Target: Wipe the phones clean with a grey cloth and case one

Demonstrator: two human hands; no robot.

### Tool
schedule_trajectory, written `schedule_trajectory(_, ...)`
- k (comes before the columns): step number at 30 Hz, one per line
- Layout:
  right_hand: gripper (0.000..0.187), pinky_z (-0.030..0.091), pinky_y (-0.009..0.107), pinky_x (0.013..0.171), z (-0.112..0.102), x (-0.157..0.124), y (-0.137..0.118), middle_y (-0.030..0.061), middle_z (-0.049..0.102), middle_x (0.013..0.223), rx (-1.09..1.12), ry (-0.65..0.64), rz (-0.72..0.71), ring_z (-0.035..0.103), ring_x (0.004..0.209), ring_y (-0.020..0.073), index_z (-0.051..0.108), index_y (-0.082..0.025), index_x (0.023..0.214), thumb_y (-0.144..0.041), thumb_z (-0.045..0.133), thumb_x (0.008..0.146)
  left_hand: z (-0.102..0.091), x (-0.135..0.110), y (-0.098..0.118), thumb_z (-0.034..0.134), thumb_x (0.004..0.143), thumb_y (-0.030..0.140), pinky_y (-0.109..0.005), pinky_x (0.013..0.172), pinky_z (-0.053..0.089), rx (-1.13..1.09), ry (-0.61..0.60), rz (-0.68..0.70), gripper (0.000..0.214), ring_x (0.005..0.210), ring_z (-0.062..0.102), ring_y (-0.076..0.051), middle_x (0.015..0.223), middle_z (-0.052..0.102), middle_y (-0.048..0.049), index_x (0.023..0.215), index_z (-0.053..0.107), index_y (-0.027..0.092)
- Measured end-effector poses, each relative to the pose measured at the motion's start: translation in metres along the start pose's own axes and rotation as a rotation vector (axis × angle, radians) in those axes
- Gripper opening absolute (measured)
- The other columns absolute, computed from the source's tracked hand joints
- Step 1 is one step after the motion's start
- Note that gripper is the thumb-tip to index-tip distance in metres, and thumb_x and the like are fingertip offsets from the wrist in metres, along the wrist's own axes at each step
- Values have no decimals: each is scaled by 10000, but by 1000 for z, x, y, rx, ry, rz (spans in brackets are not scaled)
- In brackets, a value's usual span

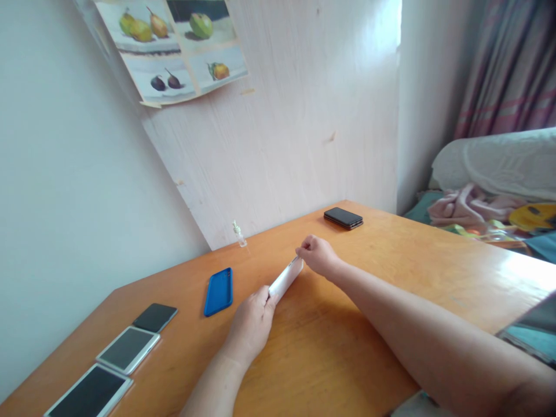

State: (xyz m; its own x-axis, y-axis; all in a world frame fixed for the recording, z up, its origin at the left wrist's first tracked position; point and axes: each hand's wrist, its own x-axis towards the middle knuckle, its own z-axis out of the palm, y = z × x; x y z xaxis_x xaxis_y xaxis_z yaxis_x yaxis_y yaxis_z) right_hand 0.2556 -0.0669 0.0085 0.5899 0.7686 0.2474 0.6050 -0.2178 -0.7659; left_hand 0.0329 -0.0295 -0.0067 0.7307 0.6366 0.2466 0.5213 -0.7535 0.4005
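A slim white phone [286,277] is held on edge above the table, tilted, with its pale flat side towards me. My left hand [254,321] is closed around its near end. At the far upper corner, the fingers of my right hand [318,255] are pinched together against the phone's edge; whatever lies between those fingertips is too small to make out. To the left of the phone lies an empty blue phone case [218,292], open side up. Behind them a small clear bottle [239,234] with a pump top stands near the wall.
On the wooden table [347,347], a dark phone [155,317] and two white-framed devices [128,349] lie in a row at left. A black phone in a case [343,218] lies at the back right. Fruit pictures [186,52] hang on the wall board.
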Motion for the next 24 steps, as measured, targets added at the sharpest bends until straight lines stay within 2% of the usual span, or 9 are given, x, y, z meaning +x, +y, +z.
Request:
schedule_trajectory(3, 132, 330, 240, 576, 4, -4, -3, 8, 619, 695, 3, -12, -19, 536, 653, 136, 576, -204, 757, -325, 583, 811, 0, 0, 0, 352, 983, 367, -263, 594, 283, -4, -1, 1, 284, 667, 519, -162, 721, 570, -11, 752, 426, 220)
schedule_trajectory(7, 121, 321, 235, 567, 15, -19, -13, -9, 627, 691, 22, -101, -139, 528, 638, 124, 589, -214, 764, -328, 617, 795, 1, 0, -1, 340, 989, 364, -259, 596, 288, -42, -3, 3, 263, 689, 534, -164, 760, 594, -17, 798, 452, 220)
schedule_trajectory(12, 151, 319, 243, 562, 1, 0, -1, 14, 621, 698, -16, -7, 4, 533, 651, 139, 578, -204, 764, -344, 578, 819, 1, 0, 0, 359, 981, 364, -262, 592, 283, -3, -2, -5, 284, 675, 526, -162, 723, 571, -9, 742, 415, 221)
schedule_trajectory(14, 149, 318, 244, 566, -2, 0, -1, 17, 620, 707, -23, 4, 14, 532, 657, 141, 574, -204, 767, -343, 570, 820, 1, 0, 0, 360, 981, 368, -262, 588, 285, -5, -2, -6, 289, 671, 529, -162, 723, 575, -11, 740, 421, 219)
schedule_trajectory(17, 140, 302, 243, 564, 6, -22, -17, 2, 620, 702, -42, -58, -63, 525, 652, 134, 576, -213, 762, -345, 588, 806, 1, 0, 0, 364, 983, 376, -263, 595, 305, -39, -2, -7, 281, 685, 553, -169, 744, 604, -23, 779, 470, 214)
schedule_trajectory(20, 109, 284, 239, 555, 17, -50, -37, -14, 630, 708, -38, -174, -204, 517, 635, 122, 585, -226, 805, -334, 573, 819, 0, 0, 0, 386, 979, 364, -267, 649, 356, -135, -7, 27, 232, 782, 604, -189, 861, 659, -53, 894, 536, 208)
schedule_trajectory(22, 119, 281, 238, 555, 16, -54, -41, -15, 636, 717, -42, -211, -227, 517, 635, 120, 588, -229, 820, -348, 575, 826, -1, 0, 0, 395, 976, 361, -269, 661, 367, -151, -8, 33, 223, 807, 613, -195, 892, 667, -61, 920, 545, 205)
schedule_trajectory(24, 142, 288, 240, 563, 9, -44, -36, -3, 639, 728, -72, -183, -175, 526, 654, 127, 589, -225, 813, -365, 575, 834, -1, 1, 1, 389, 977, 364, -266, 632, 351, -95, -8, 10, 244, 758, 598, -188, 832, 651, -52, 862, 530, 203)
